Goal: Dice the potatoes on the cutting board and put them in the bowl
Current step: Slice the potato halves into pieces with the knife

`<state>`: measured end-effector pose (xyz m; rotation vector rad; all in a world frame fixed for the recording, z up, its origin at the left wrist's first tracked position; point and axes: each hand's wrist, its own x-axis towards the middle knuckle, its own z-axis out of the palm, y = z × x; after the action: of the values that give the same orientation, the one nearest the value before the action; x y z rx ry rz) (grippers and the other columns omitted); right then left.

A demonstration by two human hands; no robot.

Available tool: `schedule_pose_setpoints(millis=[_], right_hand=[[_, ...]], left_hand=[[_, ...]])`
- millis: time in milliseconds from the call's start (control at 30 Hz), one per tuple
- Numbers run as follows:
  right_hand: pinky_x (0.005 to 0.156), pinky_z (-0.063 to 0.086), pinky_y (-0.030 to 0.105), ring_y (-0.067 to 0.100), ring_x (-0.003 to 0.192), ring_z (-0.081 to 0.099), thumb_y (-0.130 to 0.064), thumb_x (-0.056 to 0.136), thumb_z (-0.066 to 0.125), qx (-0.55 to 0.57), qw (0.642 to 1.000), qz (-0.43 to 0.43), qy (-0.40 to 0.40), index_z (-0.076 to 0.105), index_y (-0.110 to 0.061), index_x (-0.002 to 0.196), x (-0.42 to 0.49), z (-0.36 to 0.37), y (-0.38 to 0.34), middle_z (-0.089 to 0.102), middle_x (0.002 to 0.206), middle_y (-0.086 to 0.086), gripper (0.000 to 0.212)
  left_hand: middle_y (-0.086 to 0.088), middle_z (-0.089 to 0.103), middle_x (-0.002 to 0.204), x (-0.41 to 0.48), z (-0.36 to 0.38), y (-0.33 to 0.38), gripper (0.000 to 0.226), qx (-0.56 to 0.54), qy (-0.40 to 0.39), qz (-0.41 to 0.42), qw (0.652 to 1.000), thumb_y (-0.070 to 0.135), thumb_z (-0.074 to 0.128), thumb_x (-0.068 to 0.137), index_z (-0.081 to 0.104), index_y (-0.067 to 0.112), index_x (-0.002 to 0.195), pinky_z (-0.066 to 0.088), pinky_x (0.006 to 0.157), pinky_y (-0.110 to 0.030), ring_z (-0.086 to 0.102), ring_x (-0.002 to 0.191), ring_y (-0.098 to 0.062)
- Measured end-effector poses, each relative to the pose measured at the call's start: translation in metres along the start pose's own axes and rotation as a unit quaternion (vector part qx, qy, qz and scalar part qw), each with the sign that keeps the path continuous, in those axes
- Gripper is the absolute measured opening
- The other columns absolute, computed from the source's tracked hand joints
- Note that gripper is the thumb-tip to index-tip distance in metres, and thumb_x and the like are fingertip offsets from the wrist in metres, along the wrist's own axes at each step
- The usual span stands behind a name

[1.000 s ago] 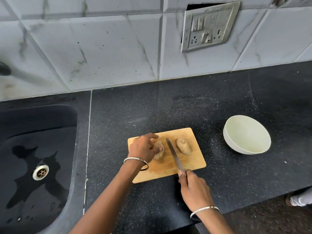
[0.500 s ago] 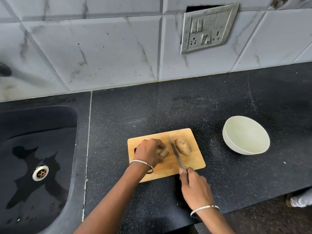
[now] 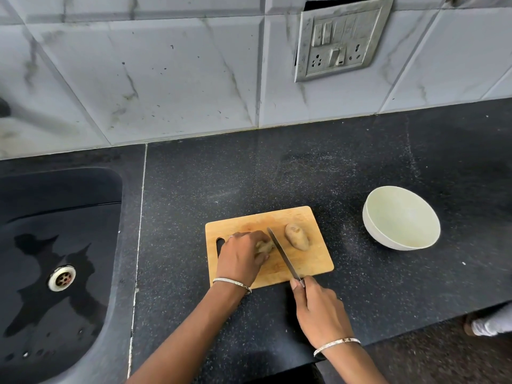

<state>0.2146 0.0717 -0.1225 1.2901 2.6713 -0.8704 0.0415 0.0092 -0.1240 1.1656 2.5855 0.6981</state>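
A wooden cutting board [image 3: 313, 261] lies on the black counter. My left hand [image 3: 241, 256] curls over a potato [image 3: 264, 246] on the board's left half and mostly hides it. A second whole potato [image 3: 297, 236] lies free on the right half. My right hand [image 3: 318, 309] grips the handle of a knife [image 3: 281, 252] at the board's near edge. The blade runs between the two potatoes, right beside the held one. An empty pale bowl [image 3: 401, 217] stands to the right of the board.
A black sink [image 3: 55, 259] with a metal drain [image 3: 61, 278] and wet patches fills the left. A tiled wall with a switch plate [image 3: 340, 37] rises behind. The counter's front edge runs near my right wrist; a shoe [image 3: 490, 325] shows on the floor.
My left hand has closed over the left potato and covers most of it. The knife blade has shifted slightly, staying between the two potatoes.
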Motion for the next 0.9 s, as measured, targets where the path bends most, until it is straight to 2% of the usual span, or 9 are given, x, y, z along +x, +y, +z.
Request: schedule_pose_setpoints(millis=[267, 433, 533, 900], right_hand=[[0.061, 0.04, 0.039, 0.03, 0.084, 0.064, -0.05, 0.1, 0.024, -0.008, 1.0, -0.01, -0.006, 0.041, -0.026, 0.088, -0.003, -0.002, -0.009, 0.065, 0.085, 0.001, 0.032], [0.058, 0.04, 0.036, 0.031, 0.085, 0.066, -0.047, 0.101, 0.022, -0.057, 0.998, -0.012, -0.002, 0.045, -0.022, 0.102, -0.001, -0.005, -0.016, 0.066, 0.089, 0.004, 0.034], [0.061, 0.038, 0.035, 0.033, 0.093, 0.065, -0.043, 0.103, 0.023, -0.098, 0.995, -0.009, -0.006, 0.045, -0.019, 0.112, 0.005, -0.004, -0.024, 0.066, 0.099, 0.007, 0.035], [0.065, 0.038, 0.037, 0.035, 0.103, 0.062, -0.042, 0.104, 0.024, -0.101, 0.994, 0.027, -0.022, 0.045, -0.017, 0.116, 0.012, 0.009, -0.03, 0.065, 0.109, 0.01, 0.035]], left_hand=[[0.015, 0.071, 0.105, 0.0, -0.003, 0.001, 0.028, -0.008, -0.004, -0.016, 1.0, 0.033, 0.072, 0.081, 0.069, 0.034, 0.109, 0.042, 0.08, -0.027, 0.063, 0.099, -0.011], [0.015, 0.07, 0.107, 0.001, -0.004, -0.001, 0.027, -0.009, -0.02, -0.024, 0.999, 0.034, 0.072, 0.082, 0.069, 0.035, 0.109, 0.046, 0.083, -0.03, 0.063, 0.101, -0.013], [0.016, 0.07, 0.108, 0.001, -0.005, 0.0, 0.027, -0.01, -0.022, -0.027, 0.999, 0.033, 0.072, 0.082, 0.07, 0.034, 0.108, 0.046, 0.085, -0.03, 0.063, 0.103, -0.013], [0.014, 0.071, 0.106, -0.001, -0.003, 0.001, 0.027, -0.025, -0.015, -0.049, 0.998, 0.033, 0.071, 0.082, 0.07, 0.034, 0.109, 0.044, 0.085, -0.031, 0.062, 0.102, -0.017]])
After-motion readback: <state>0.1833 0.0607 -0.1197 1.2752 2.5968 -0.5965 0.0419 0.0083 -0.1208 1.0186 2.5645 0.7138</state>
